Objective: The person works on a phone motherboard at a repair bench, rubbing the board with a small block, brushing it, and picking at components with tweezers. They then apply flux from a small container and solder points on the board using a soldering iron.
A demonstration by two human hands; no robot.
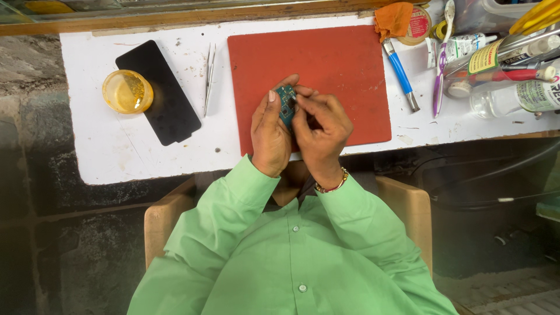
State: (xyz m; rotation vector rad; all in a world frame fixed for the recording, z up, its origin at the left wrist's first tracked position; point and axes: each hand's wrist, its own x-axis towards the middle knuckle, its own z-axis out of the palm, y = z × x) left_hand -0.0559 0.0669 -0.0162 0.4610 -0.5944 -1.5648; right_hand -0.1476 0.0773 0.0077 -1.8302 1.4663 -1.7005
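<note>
Broadly, a white tabletop spans the view, scuffed and stained, with a wooden ledge along its far edge. At its middle lies a red rectangular mat, reaching almost to the near edge. To the left of the mat a black phone-shaped slab lies flat at a slant, and a round amber jar sits against its left side. Between the slab and the mat lies a pair of thin metal tweezers, pointing away from the person.

Off the mat's right edge is a clutter of tools and bottles, among them a blue-handled tool, a purple toothbrush, a clear bottle on its side, and an orange cloth near the far corner.

Both arms wear light green sleeves. The left hand and right hand meet over the near part of the mat. Between them is a small teal circuit board, held upright. The left hand's fingers curl round it from the left and grip its edge, while the right hand's fingers are bent in close, pinching or pressing the board's right side. A beaded bracelet circles the right wrist.
</note>
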